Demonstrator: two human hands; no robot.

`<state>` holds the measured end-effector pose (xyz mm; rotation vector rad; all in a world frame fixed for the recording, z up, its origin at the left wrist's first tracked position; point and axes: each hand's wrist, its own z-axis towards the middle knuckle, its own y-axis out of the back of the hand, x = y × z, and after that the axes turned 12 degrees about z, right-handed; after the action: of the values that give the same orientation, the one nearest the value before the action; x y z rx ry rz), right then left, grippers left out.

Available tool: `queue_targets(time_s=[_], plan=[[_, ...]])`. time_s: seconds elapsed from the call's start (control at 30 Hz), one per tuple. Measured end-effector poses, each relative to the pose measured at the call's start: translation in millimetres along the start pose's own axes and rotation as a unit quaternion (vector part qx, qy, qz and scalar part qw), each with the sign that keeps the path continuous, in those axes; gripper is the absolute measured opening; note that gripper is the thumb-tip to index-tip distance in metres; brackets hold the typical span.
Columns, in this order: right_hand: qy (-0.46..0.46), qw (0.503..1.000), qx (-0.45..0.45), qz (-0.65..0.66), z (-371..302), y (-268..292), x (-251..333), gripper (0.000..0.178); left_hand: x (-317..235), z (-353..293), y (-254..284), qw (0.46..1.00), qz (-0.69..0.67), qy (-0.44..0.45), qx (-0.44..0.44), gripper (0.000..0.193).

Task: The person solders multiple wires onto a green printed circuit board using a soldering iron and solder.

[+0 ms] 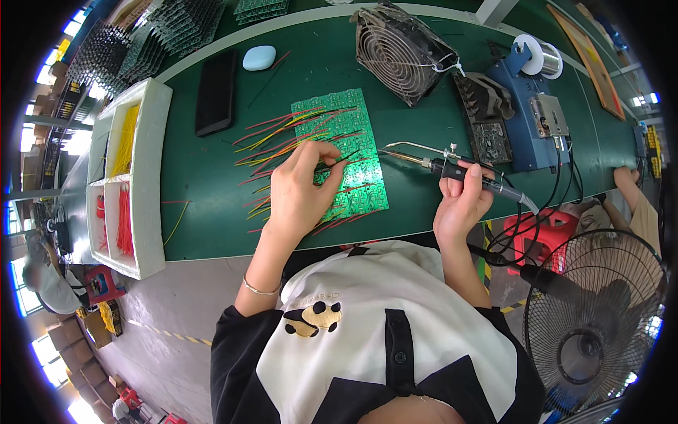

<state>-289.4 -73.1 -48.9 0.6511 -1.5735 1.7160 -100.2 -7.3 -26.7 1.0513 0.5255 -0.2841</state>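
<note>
- While the left hand pinches a black wire between its fingertips, the green circuit board lies beneath on the bench.
- The right hand is clamped around the soldering iron, tip near the board's right edge.

A lane of green tabletop ran open between the white divided tray on the left and the wires jutting left off the circuit boards; a loose yellow wire lay in it, and the black phone narrowed its far part. The left hand blocked passage over the boards. On the right, the soldering iron and right hand barred the near side; farther off stood the caged fan.
</note>
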Motion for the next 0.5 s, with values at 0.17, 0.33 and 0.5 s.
queue_targets(time_s=[0.17,0.33,0.5], plan=[[0.006,1.0,0.004,-0.006,-0.1,-0.4,0.2,0.02,-1.0,2.4,1.0,0.999,-0.002,-0.033,0.008,0.013],[0.01,1.0,0.017,-0.015,-1.2,0.5,0.0,0.02,-0.7,1.5,-4.1,0.999,0.023,-0.034,-0.002,0.01],[0.016,0.999,0.027,-0.035,-2.8,1.4,-1.9,0.019,-3.2,-1.2,-8.1,0.999,0.029,-0.035,-0.009,0.01]])
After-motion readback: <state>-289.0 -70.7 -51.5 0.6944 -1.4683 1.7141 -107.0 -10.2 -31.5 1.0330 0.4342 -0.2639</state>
